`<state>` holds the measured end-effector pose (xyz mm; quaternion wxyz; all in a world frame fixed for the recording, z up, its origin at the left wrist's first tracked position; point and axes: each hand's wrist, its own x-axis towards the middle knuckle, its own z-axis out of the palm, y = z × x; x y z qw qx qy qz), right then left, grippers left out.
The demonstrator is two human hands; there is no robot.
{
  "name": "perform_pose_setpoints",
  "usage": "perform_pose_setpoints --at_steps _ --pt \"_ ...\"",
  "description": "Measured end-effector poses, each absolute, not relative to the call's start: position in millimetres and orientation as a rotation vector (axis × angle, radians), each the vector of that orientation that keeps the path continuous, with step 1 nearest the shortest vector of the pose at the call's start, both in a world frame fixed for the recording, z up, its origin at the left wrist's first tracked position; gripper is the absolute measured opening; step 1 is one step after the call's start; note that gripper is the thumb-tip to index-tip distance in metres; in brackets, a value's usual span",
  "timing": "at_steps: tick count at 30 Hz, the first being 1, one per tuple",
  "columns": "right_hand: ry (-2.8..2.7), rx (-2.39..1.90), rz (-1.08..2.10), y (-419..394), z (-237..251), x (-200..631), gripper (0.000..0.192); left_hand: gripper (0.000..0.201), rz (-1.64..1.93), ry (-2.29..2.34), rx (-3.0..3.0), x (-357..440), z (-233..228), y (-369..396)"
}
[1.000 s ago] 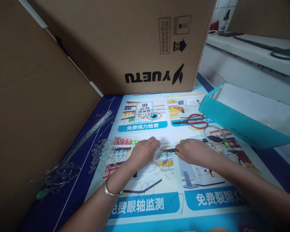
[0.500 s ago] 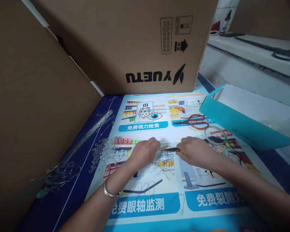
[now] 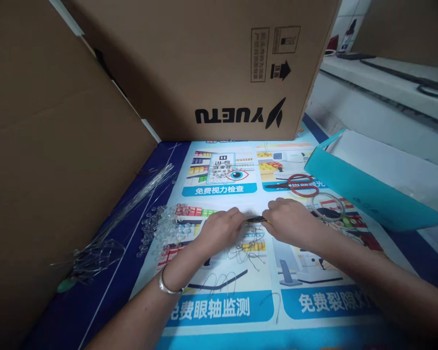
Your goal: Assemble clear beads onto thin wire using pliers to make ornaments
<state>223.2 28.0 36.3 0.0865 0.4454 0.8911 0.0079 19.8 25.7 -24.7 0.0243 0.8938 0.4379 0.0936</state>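
Observation:
My right hand (image 3: 290, 219) is closed round pliers (image 3: 254, 219) with dark jaws and a bit of yellow handle showing. The jaws point left and reach the fingertips of my left hand (image 3: 223, 228). Those fingers are pinched together, and what they hold is too small to make out. Below and between the hands lie several thin bent wires (image 3: 253, 248) on the printed sheet. To the left of my left hand is a heap of clear beads (image 3: 164, 226).
Red-handled scissors (image 3: 302, 185) and a coil of pale wire (image 3: 328, 206) lie beyond my right hand. A turquoise box (image 3: 365, 189) stands at right. Long straight wires (image 3: 138, 194) and a wire bundle (image 3: 95, 262) lie at left. Cardboard (image 3: 219, 68) walls the back and left.
My hands have come closer together, and the plier jaws now meet my left fingertips. My right hand has turned and moved slightly up and left. The view has shifted a little.

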Motion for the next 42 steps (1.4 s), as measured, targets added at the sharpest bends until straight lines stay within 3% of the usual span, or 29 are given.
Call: perform_pose_setpoints --at_steps 12,42 --pt "2.642 1.224 0.057 31 52 219 0.025 0.014 0.250 1.349 2.845 21 -25 24" --pt "2.827 1.064 0.149 33 33 233 0.020 0.018 0.297 1.326 2.697 21 -26 25"
